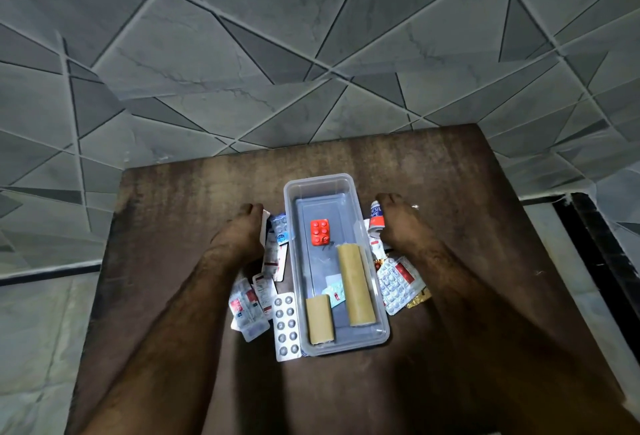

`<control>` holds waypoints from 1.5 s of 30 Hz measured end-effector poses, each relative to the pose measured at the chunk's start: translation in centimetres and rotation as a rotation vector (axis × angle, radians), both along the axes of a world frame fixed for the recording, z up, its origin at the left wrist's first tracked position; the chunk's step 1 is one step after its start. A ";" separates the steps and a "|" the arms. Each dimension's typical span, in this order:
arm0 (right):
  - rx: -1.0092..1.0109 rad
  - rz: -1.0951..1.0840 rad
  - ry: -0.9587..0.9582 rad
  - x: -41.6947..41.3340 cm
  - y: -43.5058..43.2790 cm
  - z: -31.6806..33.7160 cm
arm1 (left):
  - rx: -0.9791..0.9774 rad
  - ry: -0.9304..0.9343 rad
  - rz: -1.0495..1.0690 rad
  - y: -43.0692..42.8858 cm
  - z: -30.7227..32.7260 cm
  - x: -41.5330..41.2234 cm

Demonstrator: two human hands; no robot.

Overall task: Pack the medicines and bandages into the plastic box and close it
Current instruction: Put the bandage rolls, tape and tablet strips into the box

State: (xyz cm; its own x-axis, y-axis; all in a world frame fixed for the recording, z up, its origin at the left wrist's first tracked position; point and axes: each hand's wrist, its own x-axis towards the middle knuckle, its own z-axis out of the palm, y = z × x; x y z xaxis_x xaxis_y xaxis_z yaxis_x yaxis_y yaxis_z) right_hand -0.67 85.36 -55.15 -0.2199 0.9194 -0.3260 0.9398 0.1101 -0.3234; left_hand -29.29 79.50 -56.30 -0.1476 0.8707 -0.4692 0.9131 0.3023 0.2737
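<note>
Sitting open on a dark wooden table (166, 226), a clear plastic box (379, 303) runs lengthwise away from the viewer. Inside lie a red blister pack (320, 232) and two tan bandage rolls (356, 285), both parallel to the box's long sides. The left hand (239, 232) grips blister strips (275, 244) beside the box; the right hand (398, 221) holds a tape roll (375, 218). Both sets of fingers curl out of sight. Further strips (398, 282) lie on either side, labels unreadable.
</note>
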 end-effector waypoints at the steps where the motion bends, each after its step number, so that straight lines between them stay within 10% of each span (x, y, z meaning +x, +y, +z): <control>1: 0.022 -0.048 0.036 0.1 0.1 0.2 | 0.069 -0.036 0.062 0.1 0.5 -0.1; 8: 0.225 -0.093 0.299 -1.5 1.1 4.4 | 0.491 -0.289 0.122 1.1 4.6 1.2; 21: 0.119 0.281 -0.141 -6.3 0.2 1.8 | 0.019 0.070 -0.143 2.9 2.0 6.1; 30: 0.102 0.280 -0.064 -6.0 0.1 1.4 | 0.022 0.083 -0.123 2.2 0.3 6.0; 37: 0.271 -0.116 0.301 -0.5 -1.9 0.4 | 0.522 -0.296 0.439 -2.5 -1.2 2.1; 45: 0.089 -0.442 -0.041 2.6 -3.6 -4.9 | 0.128 -0.135 0.451 -5.8 -3.7 3.7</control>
